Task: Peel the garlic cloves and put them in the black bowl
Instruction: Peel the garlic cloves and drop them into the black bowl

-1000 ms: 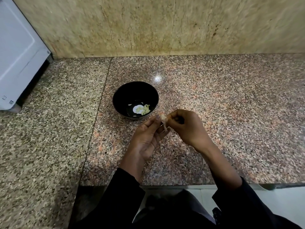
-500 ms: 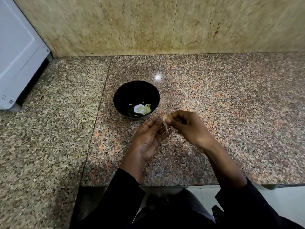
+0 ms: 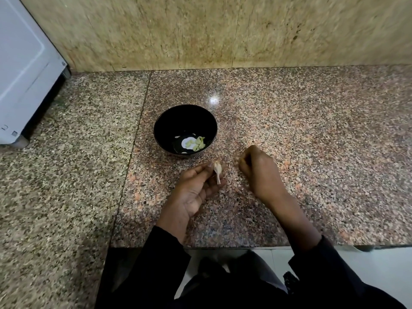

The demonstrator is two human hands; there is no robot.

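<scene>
Garlic clove (image 3: 217, 168) in left hand (image 3: 196, 192) grip beside black bowl (image 3: 165, 121)

Speckled granite counter (image 3: 312, 134), beige stone wall (image 3: 200, 30)

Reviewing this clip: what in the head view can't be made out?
- Right hand: its curled, blurred fingers hide whether it holds peel or nothing.
- Garlic clove pinched in the left hand: too small to judge how much skin remains.
- Black bowl: peeled pieces too small to count.
- White appliance: cut off by the left edge.
</scene>
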